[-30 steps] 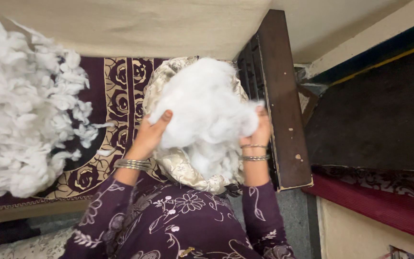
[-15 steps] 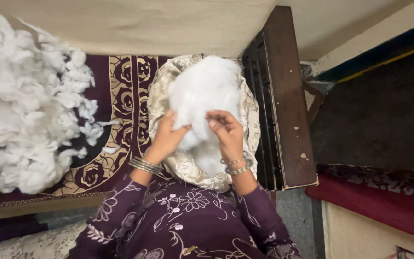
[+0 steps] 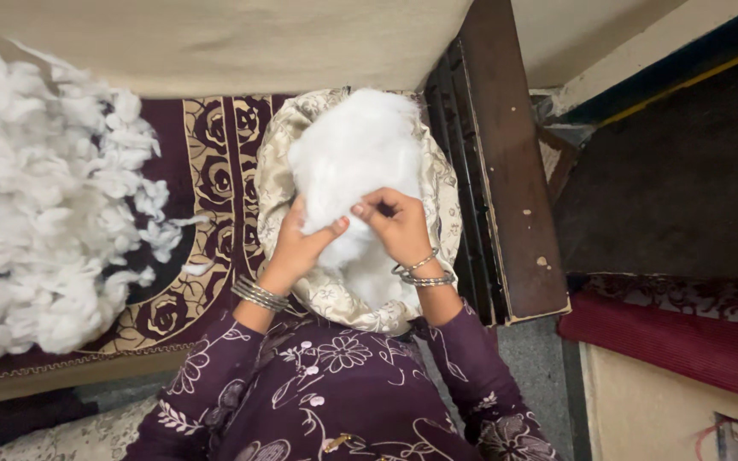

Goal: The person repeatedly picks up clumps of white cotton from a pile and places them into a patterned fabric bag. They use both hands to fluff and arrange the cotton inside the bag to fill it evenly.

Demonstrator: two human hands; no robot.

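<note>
A big wad of white fibre stuffing (image 3: 350,162) sits in the open mouth of a cream patterned fabric cover (image 3: 277,183) that rests on my lap. My left hand (image 3: 301,243) grips the lower left of the wad, thumb on top. My right hand (image 3: 396,224) pinches the stuffing at its lower middle, fingers curled into it. Both wrists wear metal bangles, and my sleeves are dark purple with a floral print.
A large heap of loose white stuffing (image 3: 36,213) lies at the left on a maroon rug with rose motifs (image 3: 211,145). A dark wooden slatted piece (image 3: 501,171) stands right of the cover. A red cushioned edge (image 3: 668,341) is at lower right.
My hands came together from the wad's sides to its lower middle, and the stuffing went from held up and spread to pressed down into the cover.
</note>
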